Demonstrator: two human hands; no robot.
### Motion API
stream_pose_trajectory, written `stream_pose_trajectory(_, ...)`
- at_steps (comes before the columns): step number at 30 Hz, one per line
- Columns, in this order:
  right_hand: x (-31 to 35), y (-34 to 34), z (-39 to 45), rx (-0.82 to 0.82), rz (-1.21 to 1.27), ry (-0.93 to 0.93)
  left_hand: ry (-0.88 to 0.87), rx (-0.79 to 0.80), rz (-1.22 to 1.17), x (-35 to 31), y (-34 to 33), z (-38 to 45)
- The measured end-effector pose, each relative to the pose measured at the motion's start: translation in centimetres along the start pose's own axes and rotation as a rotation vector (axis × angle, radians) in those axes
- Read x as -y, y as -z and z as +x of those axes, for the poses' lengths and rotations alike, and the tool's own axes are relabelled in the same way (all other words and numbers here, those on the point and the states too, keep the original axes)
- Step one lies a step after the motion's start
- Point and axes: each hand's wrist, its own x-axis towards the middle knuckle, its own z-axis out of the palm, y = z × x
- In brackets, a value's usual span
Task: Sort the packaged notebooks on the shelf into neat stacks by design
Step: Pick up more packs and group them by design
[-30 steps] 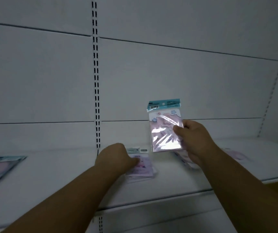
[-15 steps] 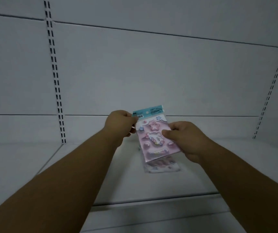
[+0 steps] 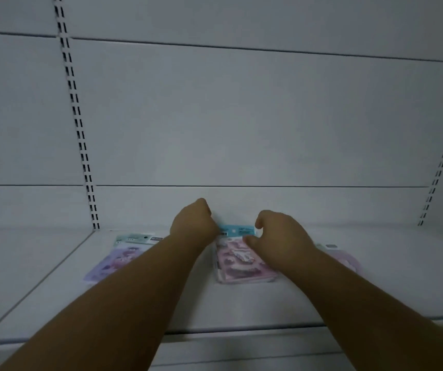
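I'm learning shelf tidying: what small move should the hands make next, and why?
Probably let go and draw back. The pink notebook pack already lies flat on the shelf, with the left hand and right hand at its blue header.

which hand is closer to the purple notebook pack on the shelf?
Left. The left hand sits just right of the purple notebook pack; the right hand is farther right, over the pink notebook pack.

A pink packaged notebook (image 3: 237, 259) with a blue header card lies flat at the shelf's middle, atop a small stack. To its left lies a purple packaged notebook (image 3: 116, 259), partly hidden. Far right, a pale pink packaged notebook (image 3: 345, 259) lies flat.
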Motion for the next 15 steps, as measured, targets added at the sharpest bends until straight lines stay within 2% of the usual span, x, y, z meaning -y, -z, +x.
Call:
stream_pose_trajectory(4,4.3,0.9,0.4,-0.143,0.051,0.251,-0.054,-0.057,0.02,2.0,3.4,-1.1)
stream_pose_trajectory(7,9.6,1.2,0.2,-0.226,0.043,0.372,-0.049,-0.078,0.065,5.8,7.2,-2.2)
stream_pose_trajectory(10,16.4,1.0,-0.6,-0.253,0.064,0.48,0.016,-0.119,0.105,12.4,11.3,-4.1)
stream_pose_trajectory(15,29.6,-1.8,-3.2,-0.195,0.087,0.625,0.136,-0.209,0.165,25.6,18.6,-7.8)
